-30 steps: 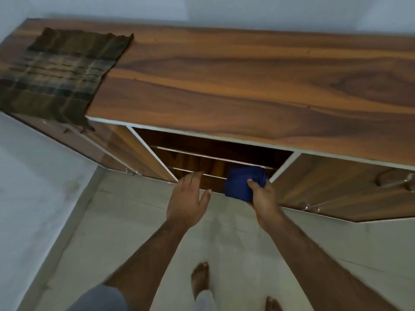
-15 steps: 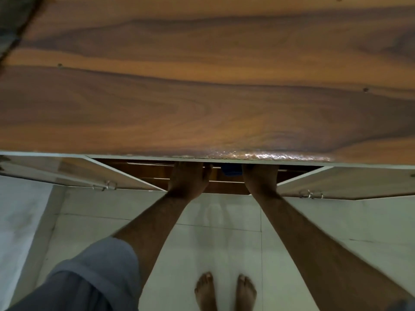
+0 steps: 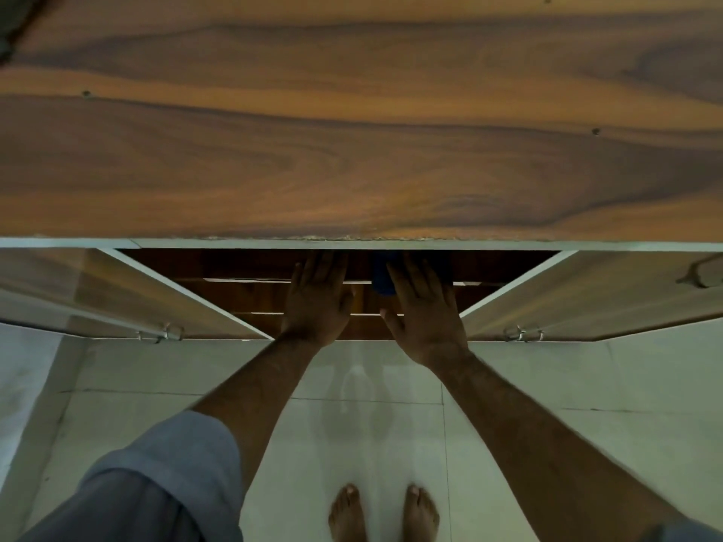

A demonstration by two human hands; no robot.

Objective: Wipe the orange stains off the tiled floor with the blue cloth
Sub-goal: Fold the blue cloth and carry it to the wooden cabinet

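Observation:
The blue cloth (image 3: 381, 276) lies on the top shelf inside the open wooden cabinet, mostly hidden behind my right hand's fingers. My right hand (image 3: 424, 314) is flat with its fingers apart, laid over or just in front of the cloth and not curled around it. My left hand (image 3: 317, 303) is beside it to the left, open and empty, its fingertips under the cabinet's top edge. The pale tiled floor (image 3: 371, 424) lies below; no orange stain shows on it in this view.
The wide wooden cabinet top (image 3: 352, 131) fills the upper half. Its left door (image 3: 137, 299) and right door (image 3: 587, 291) stand swung out to either side of my arms. My bare feet (image 3: 383, 510) stand on the tiles close to the cabinet.
One second ago my right hand gripped the blue cloth in front of the cabinet. It carried the cloth inside, and its fingers have now spread off it. My head has moved closer over the top.

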